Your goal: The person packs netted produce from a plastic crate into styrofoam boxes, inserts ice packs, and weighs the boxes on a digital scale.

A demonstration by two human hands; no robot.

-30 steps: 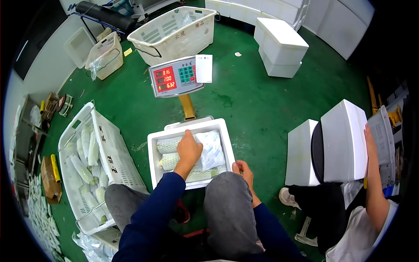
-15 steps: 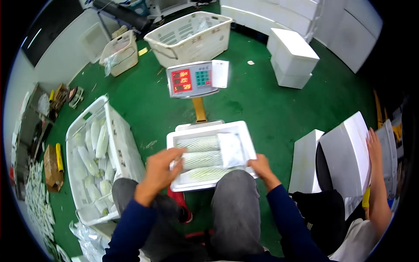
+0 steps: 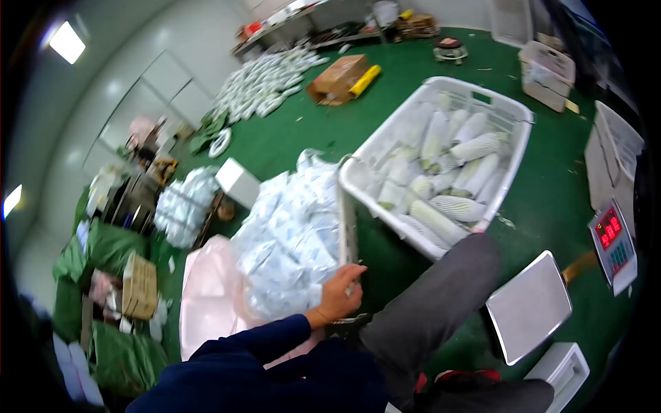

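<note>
We hold our left hand [image 3: 340, 294] half-curled, any grip unclear, by the right edge of the basket [image 3: 348, 224] that presumably pens the heaped packs [image 3: 289, 224] inside, our right hand out of view.

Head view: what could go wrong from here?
1. The blue-white packs are heaped loosely beside the left hand; a careless sweep might spill some.
2. The grey-trousered knee overlaps the produce crate in view (contact unclear); a turn could nudge it.
3. The scale plate sits near that leg; a knock might disturb it.
</note>
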